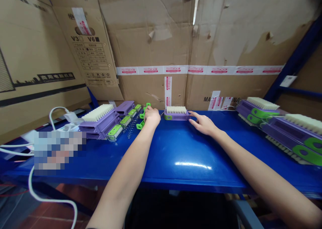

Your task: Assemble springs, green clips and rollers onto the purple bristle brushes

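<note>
A purple brush (176,114) with white bristles and a green end sits at the back of the blue table (176,155). My right hand (203,123) lies just right of it, fingers stretched out and touching its end. My left hand (151,116) is closed over small green plastic parts (141,120) lying in a row to the left of the brush; I cannot make out what is inside the fingers.
A stack of purple brushes (99,121), green-topped clear pieces (120,125) and small metal springs (132,128) lie at the left. More stacked brushes (281,128) fill the right side. White cables (54,118) trail off the left. Cardboard boxes (176,44) wall the back.
</note>
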`<act>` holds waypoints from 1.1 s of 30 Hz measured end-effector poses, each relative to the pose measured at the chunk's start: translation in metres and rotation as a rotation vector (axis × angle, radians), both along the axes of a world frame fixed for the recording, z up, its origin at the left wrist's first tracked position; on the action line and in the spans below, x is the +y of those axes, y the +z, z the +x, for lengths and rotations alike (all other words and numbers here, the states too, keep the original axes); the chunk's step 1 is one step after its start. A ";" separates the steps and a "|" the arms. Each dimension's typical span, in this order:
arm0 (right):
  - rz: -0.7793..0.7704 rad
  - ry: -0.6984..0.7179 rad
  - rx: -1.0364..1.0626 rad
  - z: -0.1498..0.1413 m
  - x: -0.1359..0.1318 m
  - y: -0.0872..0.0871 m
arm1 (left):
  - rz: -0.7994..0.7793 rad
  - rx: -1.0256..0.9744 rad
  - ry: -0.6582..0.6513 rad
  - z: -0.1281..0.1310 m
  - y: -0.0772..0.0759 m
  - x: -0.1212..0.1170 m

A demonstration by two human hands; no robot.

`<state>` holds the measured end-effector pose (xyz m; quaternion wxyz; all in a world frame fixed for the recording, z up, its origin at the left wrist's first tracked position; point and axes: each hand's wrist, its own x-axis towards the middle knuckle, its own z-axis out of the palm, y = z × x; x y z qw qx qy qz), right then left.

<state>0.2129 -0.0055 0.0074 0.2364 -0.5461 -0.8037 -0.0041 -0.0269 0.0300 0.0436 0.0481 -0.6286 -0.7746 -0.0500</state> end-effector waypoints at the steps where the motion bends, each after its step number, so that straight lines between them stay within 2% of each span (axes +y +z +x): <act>1: -0.001 -0.002 0.001 0.000 0.000 0.000 | -0.005 0.002 -0.010 0.000 0.000 0.001; 11: 0.021 -0.002 -0.001 0.000 0.000 -0.001 | -0.066 0.041 -0.134 0.004 -0.008 0.008; 21: -0.009 -0.005 0.004 0.000 -0.001 0.000 | -0.097 0.036 -0.179 0.011 -0.012 0.009; 33: 0.003 -0.010 0.000 0.000 -0.001 0.000 | -0.155 0.043 -0.212 0.016 -0.007 0.001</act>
